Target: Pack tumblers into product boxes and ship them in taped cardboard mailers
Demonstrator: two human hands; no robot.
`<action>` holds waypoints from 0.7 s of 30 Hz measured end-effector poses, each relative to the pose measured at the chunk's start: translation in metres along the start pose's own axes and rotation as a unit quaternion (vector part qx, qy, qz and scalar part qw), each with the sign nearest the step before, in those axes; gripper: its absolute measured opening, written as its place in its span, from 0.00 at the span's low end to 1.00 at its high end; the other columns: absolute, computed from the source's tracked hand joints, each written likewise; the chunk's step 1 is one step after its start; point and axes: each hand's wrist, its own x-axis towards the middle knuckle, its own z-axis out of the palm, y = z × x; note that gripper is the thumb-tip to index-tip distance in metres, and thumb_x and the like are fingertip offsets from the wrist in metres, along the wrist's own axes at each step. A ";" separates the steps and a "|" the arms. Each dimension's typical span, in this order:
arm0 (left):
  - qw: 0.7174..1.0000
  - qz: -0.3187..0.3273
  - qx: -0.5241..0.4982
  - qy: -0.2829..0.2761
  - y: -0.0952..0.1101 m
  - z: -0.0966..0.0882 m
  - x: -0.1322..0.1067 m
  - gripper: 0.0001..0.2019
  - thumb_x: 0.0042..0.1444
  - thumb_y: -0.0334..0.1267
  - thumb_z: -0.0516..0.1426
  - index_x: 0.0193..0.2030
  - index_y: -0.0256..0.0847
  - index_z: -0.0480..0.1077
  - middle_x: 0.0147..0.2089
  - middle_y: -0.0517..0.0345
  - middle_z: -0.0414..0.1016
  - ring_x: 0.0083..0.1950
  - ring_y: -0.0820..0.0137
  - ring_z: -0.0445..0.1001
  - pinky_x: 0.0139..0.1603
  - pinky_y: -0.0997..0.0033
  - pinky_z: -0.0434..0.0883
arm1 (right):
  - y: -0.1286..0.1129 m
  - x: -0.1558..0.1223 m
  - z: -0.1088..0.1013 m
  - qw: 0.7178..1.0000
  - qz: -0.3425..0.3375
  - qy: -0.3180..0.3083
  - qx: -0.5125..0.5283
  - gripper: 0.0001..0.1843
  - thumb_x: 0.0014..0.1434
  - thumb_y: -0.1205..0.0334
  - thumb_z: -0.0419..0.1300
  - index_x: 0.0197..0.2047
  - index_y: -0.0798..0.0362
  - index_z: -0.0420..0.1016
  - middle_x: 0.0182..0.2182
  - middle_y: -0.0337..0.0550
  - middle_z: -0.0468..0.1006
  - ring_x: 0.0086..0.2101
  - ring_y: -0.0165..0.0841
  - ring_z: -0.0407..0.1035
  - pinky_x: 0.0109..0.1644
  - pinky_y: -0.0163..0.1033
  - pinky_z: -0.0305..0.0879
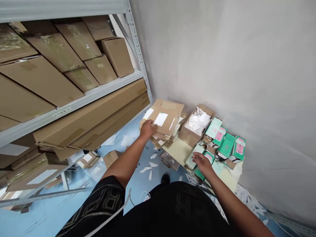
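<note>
My left hand (147,129) reaches forward and grips the near edge of a flattened cardboard box (165,118) on top of a stack of flattened cardboard on the floor by the wall. My right hand (202,163) hovers lower right, fingers spread, over small green and white cartons (197,158) lying on the floor. More green cartons (228,146), some with pink labels, lie in a heap just beyond it. An open brown box (197,123) filled with white paper stands between the stack and the green cartons.
A metal shelving rack (74,103) on the left holds many brown cardboard boxes, long flat ones low down. A grey wall (234,65) closes the right side. White paper scraps (146,169) and small boxes litter the blue floor. A pale yellow sheet (179,149) lies beside the cardboard stack.
</note>
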 end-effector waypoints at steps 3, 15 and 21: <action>0.995 -0.072 0.071 -0.003 -0.045 -0.014 0.062 0.30 0.56 0.54 0.61 0.61 0.37 0.69 0.64 0.35 0.70 0.67 0.44 0.65 0.64 0.51 0.65 | -0.010 0.004 0.036 1.000 -0.006 0.005 -0.012 0.27 0.53 0.39 0.65 0.47 0.51 0.80 0.38 0.45 0.83 0.38 0.41 0.77 0.47 0.46 0.72; 0.984 -0.082 -0.008 -0.159 -0.101 0.012 0.116 0.38 0.44 0.52 0.70 0.59 0.38 0.66 0.58 0.38 0.77 0.57 0.49 0.77 0.49 0.63 0.72 | -0.021 -0.013 0.055 0.996 0.073 0.020 -0.038 0.22 0.52 0.44 0.66 0.42 0.53 0.81 0.37 0.45 0.83 0.36 0.41 0.78 0.46 0.46 0.74; 0.980 -0.048 -0.122 -0.151 -0.094 -0.008 0.117 0.19 0.49 0.47 0.65 0.46 0.41 0.73 0.45 0.51 0.82 0.44 0.58 0.80 0.43 0.66 0.73 | -0.039 -0.013 0.061 0.994 0.047 0.018 -0.093 0.23 0.53 0.43 0.62 0.43 0.53 0.80 0.34 0.45 0.83 0.36 0.41 0.77 0.43 0.44 0.73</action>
